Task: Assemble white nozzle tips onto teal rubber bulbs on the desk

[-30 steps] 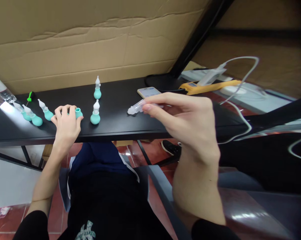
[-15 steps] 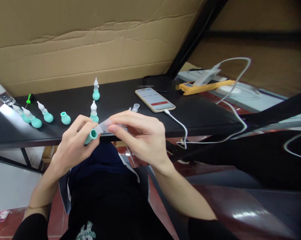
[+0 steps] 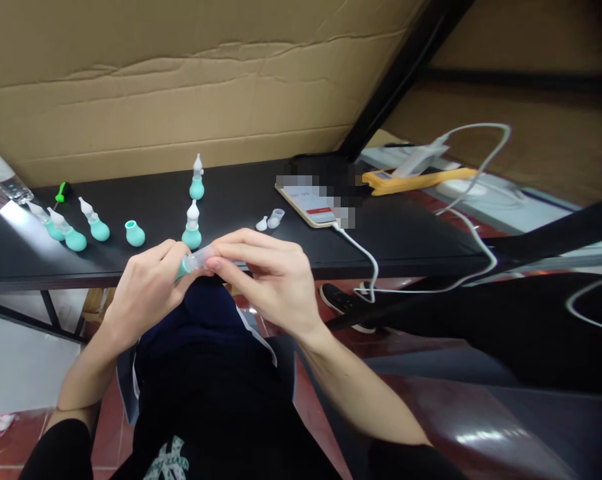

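My left hand (image 3: 151, 283) is closed round a teal rubber bulb (image 3: 182, 269), most of it hidden by the fingers. Between thumb and fingers, my right hand (image 3: 271, 280) pinches a clear plastic tube (image 3: 201, 257), whose left end meets the bulb's mouth. Just beyond the hands, an upright nasal aspirator (image 3: 192, 233) with teal bulb and white tip stands on the black table (image 3: 241, 193); a second aspirator (image 3: 197, 185) stands behind it. A loose teal bulb (image 3: 135, 233) lies to the left. Right of the hands are a small white tip (image 3: 261, 224) and a clear cup-like piece (image 3: 276, 218).
Several assembled aspirators (image 3: 99, 227) lie at the left, near a green-handled screwdriver (image 3: 61, 192) and a water bottle (image 3: 3, 175). At the right, a phone (image 3: 311, 203) trails a white cable (image 3: 365, 250). Cardboard (image 3: 181, 87) walls the back. Another person's shoe (image 3: 335, 298) shows below.
The clear tube has come into line with the teal bulb and now meets its mouth, which was open before. My right hand has shifted left, uncovering the small white tip and clear piece.
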Demonstrator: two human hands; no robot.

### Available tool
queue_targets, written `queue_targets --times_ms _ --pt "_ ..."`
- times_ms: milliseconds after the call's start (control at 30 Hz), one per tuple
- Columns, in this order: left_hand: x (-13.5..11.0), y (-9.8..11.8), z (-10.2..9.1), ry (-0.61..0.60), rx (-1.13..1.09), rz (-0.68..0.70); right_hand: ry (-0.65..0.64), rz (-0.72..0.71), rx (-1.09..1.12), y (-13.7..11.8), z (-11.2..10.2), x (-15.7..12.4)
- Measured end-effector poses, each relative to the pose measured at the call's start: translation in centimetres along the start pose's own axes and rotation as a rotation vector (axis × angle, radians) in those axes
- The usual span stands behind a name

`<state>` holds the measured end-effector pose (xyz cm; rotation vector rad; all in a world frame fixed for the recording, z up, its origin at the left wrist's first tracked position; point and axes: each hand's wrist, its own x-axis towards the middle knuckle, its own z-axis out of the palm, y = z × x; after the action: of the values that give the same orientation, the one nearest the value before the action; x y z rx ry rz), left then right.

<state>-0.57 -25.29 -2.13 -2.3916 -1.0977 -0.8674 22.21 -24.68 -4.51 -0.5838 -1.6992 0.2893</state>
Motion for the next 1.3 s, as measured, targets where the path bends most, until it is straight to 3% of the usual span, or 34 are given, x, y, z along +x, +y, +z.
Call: queue_targets --times_ms 200,333,433,667,767,933,1167,1300 --pt "0.1 0.5 0.4 -0.065 0.134 -0.022 -0.005 -0.049 -0.083 0.4 0.2 -0.2" --pt "0.0 0.6 0.2 -0.089 0.198 -0.008 -0.075 0.016 0.062 0.9 0.2 0.1" --pt "-0.1 0.8 -0.1 -0.097 0.176 -0.017 -0.123 0.082 0.16 1.1 0.3 0.2" --pt "0.1 0.4 -0.5 -0.104 0.082 -0.043 -0.127 0.083 0.18 0.9 0.2 0.3" --pt "0.2 0.2 -0.7 -0.073 0.007 -0.039 -0.199 0.149 0.217 0.7 -0.5 0.6" --pt "0.2 0.1 -1.3 -0.151 0.019 -0.021 -0.147 0.314 0.175 -0.1 -1.1 0.5" --pt "0.2 0.3 -1.4 -0.151 0.077 0.015 -0.105 0.074 -0.008 0.0 -2.0 0.4" --pt "0.0 0.4 -1.5 -0.124 0.12 0.057 -0.124 0.034 -0.009 -0.1 -2.0 0.4"
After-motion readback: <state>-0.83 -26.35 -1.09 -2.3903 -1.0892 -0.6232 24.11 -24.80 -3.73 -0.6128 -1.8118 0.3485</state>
